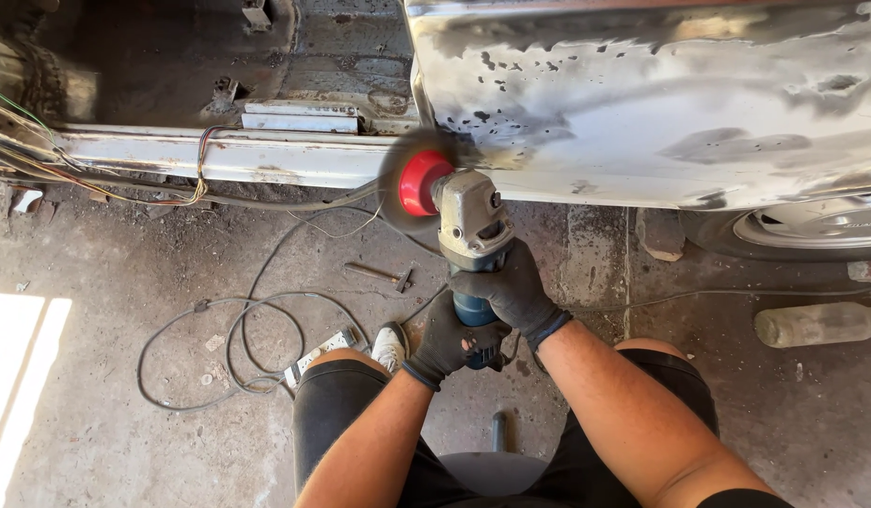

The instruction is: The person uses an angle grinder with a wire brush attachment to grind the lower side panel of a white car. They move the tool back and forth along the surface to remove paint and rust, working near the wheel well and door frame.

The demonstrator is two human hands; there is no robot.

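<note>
Both of my gloved hands grip an angle grinder [472, 226] with a blue body and a grey metal head. My right hand [511, 287] wraps the body just behind the head. My left hand [450, 343] holds the rear of the handle. A red-hubbed wire brush wheel [419, 181] on the grinder blurs as it touches the lower front corner of a bare, stripped car body panel [661, 103]. Dark patches of old coating dot the shiny metal.
A white door sill [219, 155] with loose coloured wires [106, 188] runs left. A grey cable [238, 329] loops on the concrete floor, beside a small hammer [379, 275] and a power strip [318, 356]. A wheel [812, 226] and a dusty bottle [816, 325] are on the right.
</note>
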